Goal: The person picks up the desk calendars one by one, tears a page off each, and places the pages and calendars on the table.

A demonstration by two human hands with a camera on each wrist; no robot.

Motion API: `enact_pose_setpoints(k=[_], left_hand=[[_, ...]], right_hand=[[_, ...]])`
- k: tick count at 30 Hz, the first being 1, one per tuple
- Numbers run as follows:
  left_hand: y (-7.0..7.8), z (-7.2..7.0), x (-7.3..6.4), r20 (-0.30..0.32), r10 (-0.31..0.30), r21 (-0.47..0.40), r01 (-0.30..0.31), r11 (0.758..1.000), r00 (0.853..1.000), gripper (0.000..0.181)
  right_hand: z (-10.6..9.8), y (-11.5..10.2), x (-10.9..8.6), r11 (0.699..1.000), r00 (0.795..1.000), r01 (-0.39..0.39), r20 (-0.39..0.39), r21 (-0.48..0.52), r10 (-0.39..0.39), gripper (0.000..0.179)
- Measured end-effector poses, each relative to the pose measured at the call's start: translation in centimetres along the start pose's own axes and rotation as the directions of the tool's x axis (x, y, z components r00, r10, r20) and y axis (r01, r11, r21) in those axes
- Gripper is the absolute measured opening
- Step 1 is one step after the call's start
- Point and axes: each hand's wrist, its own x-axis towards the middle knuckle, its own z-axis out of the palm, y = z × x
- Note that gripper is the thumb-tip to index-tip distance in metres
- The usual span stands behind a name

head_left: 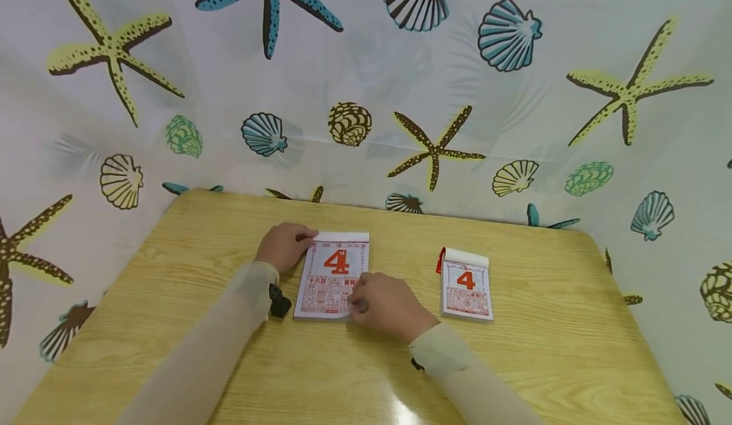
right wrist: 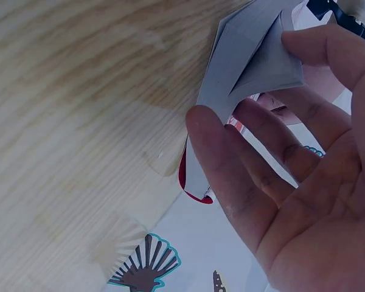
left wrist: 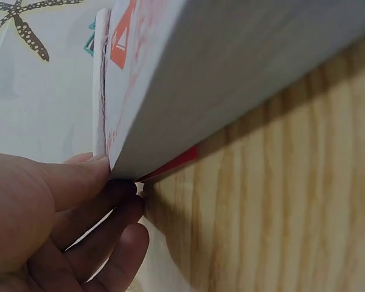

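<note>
The larger tear-off calendar, white with red print and a big red 4, lies on the wooden table. At its upper left corner my left hand pinches the edge by the white top strip, with the thumb on the side and fingers lower down in the left wrist view. Over the lower right corner, my right hand grips the pad's loose sheets. In the right wrist view a bunch of pages bends away from the block between thumb and fingers. How many sheets are lifted, I cannot tell.
To the right lies a smaller tear-off calendar, also showing a red 4, with a red backing piece at its upper left. Behind the wooden table hangs a white cloth printed with shells and starfish.
</note>
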Motion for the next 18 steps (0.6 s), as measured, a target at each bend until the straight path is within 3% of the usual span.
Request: enact_pose_setpoints(k=[7, 12, 18], left_hand=[[0.4, 0.1, -0.6, 0.030, -0.024, -0.030, 0.025, 0.999, 0.999, 0.030], [0.5, 0.2, -1.0, 0.056, -0.042, -0.106, 0.048, 0.993, 0.998, 0.037], [1.2, 0.1, -1.5, 0.104, -0.057, -0.154, 0.072, 0.985, 0.993, 0.047]], right_hand=[[0.1, -0.4, -1.0, 1.000, 1.000, 0.002, 0.008, -0.028, -0.002, 0.019], [0.2, -0.9, -1.8, 0.998, 0.999, -0.018, 0.026, -0.064, 0.019, 0.026], [-0.2, -1.8, -2.3, 0.979, 0.999, -0.005, -0.032, -0.202, -0.001, 0.021]])
